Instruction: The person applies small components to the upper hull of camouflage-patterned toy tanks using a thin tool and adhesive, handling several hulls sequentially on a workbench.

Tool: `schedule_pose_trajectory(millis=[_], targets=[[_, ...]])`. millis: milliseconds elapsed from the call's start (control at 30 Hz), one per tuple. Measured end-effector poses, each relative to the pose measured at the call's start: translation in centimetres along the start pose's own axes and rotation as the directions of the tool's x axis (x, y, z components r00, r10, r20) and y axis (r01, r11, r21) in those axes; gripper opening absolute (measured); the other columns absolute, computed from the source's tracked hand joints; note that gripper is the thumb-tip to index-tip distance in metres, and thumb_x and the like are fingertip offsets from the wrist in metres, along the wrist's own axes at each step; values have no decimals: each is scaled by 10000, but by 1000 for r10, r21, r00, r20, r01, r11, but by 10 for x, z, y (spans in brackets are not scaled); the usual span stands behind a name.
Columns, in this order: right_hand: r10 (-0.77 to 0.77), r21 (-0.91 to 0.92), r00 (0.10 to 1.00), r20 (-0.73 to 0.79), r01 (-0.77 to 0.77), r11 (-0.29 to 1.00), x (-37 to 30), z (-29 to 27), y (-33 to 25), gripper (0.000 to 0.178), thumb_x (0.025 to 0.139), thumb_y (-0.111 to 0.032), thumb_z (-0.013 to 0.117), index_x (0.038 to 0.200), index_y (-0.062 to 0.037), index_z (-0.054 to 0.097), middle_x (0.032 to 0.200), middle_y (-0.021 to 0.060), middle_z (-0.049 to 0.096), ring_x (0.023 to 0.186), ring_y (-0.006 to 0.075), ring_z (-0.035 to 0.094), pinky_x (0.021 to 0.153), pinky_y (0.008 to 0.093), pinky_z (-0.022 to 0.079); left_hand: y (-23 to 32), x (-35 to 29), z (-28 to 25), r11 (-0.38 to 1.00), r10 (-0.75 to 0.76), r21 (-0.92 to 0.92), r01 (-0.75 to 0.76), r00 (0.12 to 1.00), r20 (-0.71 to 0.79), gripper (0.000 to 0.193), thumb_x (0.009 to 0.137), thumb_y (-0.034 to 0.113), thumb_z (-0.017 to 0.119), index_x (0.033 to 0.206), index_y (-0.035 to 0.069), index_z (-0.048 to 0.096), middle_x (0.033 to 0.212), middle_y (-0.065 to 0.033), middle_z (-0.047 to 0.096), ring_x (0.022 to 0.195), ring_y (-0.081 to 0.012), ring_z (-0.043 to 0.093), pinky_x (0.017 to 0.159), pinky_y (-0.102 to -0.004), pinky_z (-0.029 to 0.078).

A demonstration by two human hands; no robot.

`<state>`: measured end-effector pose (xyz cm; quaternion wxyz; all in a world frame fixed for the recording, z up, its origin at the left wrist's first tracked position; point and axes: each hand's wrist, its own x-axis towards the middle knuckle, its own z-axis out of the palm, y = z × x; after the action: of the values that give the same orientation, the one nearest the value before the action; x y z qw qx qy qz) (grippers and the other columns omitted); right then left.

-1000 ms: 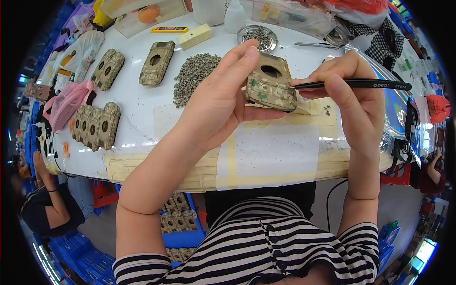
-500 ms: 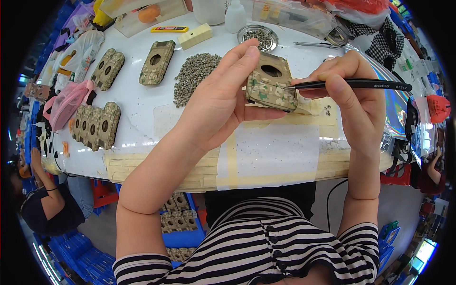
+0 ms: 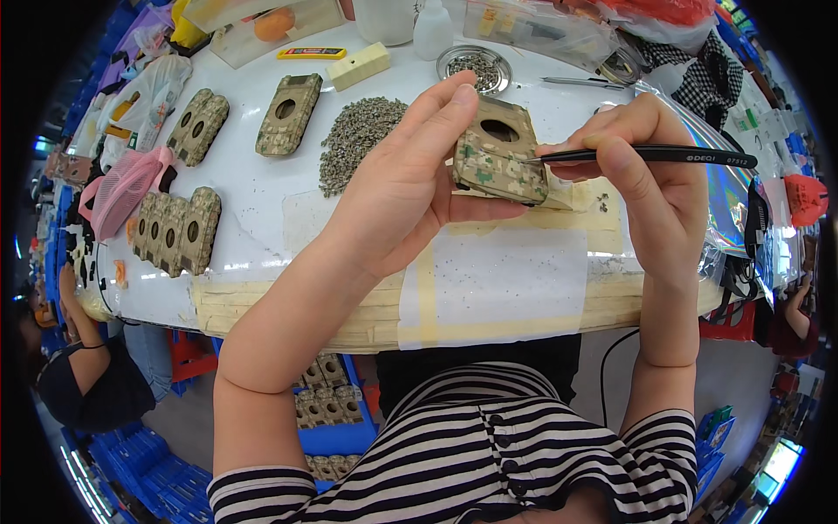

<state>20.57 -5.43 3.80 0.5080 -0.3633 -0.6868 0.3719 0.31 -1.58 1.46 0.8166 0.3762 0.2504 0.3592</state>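
Observation:
My left hand (image 3: 397, 192) is closed around a camouflage model tank hull (image 3: 502, 166), thumb along its upper left and fingers beneath. The hull is tilted, with its round dark opening toward the far end. My right hand (image 3: 650, 179) pinches black tweezers (image 3: 672, 154), held nearly level. Their fine tip is at the near part of the hull's top, beside the opening. Whether a tiny part sits in the tip is too small to tell. Beyond my left hand lies a heap of small grey parts (image 3: 353, 144).
More camouflage hulls (image 3: 179, 231) stand at the left, with a single hull (image 3: 288, 115) farther back. A metal dish (image 3: 504, 77) of small parts, a white bottle (image 3: 432, 33), a pale block (image 3: 359, 67) and a yellow-cased item (image 3: 311, 53) stand behind. A co-worker (image 3: 96, 375) is at far left.
My hands, the hull and the tweezers are almost still; the tip has barely shifted. At the far left the co-worker's arm and body have moved slightly.

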Motion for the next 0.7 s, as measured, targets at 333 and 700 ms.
schedule_pose_trajectory(millis=[333,700], targets=[[-5,-1,1000,1,5,1000,0,0,1,211,946,-179,521,888,23,525,849,128,590,808,186,638,739,283,544,-1,1,-2,1000,4,-14,-4,1000,12,602,980,362,427,1438,67,174,1192,-142,528,991,-250,630,797,-389,572],[3,-4,1000,14,-3,1000,0,-1,1,223,952,-179,513,889,34,525,863,126,586,845,211,655,749,291,557,-1,1,-2,1000,2,-12,-2,1000,9,595,979,365,426,1432,66,182,1188,-143,528,987,-252,630,798,-390,573]])
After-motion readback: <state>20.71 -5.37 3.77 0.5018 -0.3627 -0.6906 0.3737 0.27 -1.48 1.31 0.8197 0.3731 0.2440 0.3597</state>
